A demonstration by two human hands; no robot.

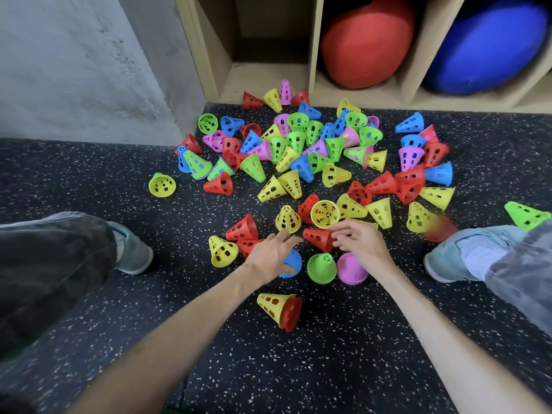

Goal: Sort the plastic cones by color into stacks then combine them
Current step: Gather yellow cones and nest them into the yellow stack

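- I see bright, even light from above; colours are strong and I find no glare.
- Shadows under the cones (298, 150) are soft and short.
- A red cone (440, 230) near the right shoe is smeared by motion blur.
- The wide lens bends the shelf (313, 55) edges, and the forearms stretch and soften at the bottom corners.

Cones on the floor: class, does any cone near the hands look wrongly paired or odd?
Yes. Nearest the camera, a yellow cone lies on its side nested over a red cone, mixing two colours. A red blur near the right shoe cannot be made out.
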